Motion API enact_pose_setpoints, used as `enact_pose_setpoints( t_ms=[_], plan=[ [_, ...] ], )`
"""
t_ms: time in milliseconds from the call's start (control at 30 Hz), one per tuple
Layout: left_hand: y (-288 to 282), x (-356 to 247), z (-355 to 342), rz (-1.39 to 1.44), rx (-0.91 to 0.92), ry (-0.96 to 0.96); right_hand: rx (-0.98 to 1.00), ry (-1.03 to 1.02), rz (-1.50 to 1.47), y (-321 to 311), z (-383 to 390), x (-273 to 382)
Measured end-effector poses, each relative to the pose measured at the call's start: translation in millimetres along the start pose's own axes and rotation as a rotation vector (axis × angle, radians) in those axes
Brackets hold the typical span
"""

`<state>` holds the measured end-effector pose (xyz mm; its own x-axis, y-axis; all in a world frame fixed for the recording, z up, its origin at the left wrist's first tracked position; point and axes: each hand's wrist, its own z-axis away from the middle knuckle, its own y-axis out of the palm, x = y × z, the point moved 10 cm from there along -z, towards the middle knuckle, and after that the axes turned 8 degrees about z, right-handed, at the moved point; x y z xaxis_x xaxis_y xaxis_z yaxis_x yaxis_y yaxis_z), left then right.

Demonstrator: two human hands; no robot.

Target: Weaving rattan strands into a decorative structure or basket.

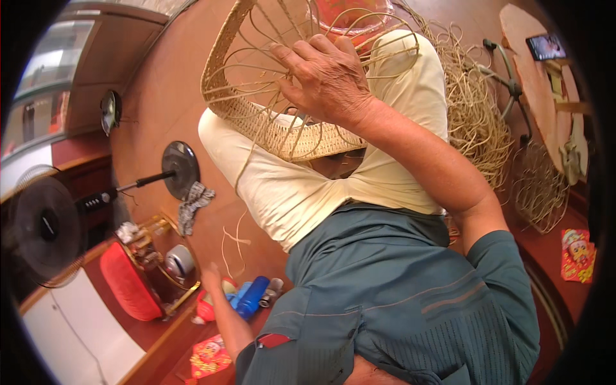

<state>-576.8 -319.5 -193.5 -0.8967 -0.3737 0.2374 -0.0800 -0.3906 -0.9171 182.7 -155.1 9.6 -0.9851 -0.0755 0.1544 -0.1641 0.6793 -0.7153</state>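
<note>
A half-woven basket point(314, 142) of pale cane rests tilted across my lap, its band woven tight and long loose strands arching from it. My right hand point(330, 77) lies over those strands, fingers bent around some of them; its underside is hidden. Away from the basket, low on the left, my left hand point(210, 279) is smeared by motion, so its fingers do not show clearly. Beside that hand stand a blue bottle point(253, 298) and a red-and-white item. A thin loose strand point(235, 241) lies on the floor above it.
A heap of cane point(471, 115) lies right of my knee, near a wooden board point(532, 77) bearing a phone point(545, 47). Ahead is a red bucket point(350, 14). At left are a standing fan point(48, 224), its round base point(180, 168) and a red-cushioned seat point(130, 282).
</note>
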Motion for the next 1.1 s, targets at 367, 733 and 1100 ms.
enact_pose_setpoints(
  t_ms=[367, 733, 1100],
  plan=[
    [-275, -529, 189, 0.615, -0.575, 1.029, 0.164, -0.005, 0.012, 4, -1, -15],
    [-231, -596, 230, 0.735, -0.473, 1.19, 0.173, -0.135, -0.044, -2, 1, -19],
    [-235, -595, 233, 0.741, -0.445, 1.247, 0.27, -0.135, -0.003, 2, 2, -13]
  ],
)
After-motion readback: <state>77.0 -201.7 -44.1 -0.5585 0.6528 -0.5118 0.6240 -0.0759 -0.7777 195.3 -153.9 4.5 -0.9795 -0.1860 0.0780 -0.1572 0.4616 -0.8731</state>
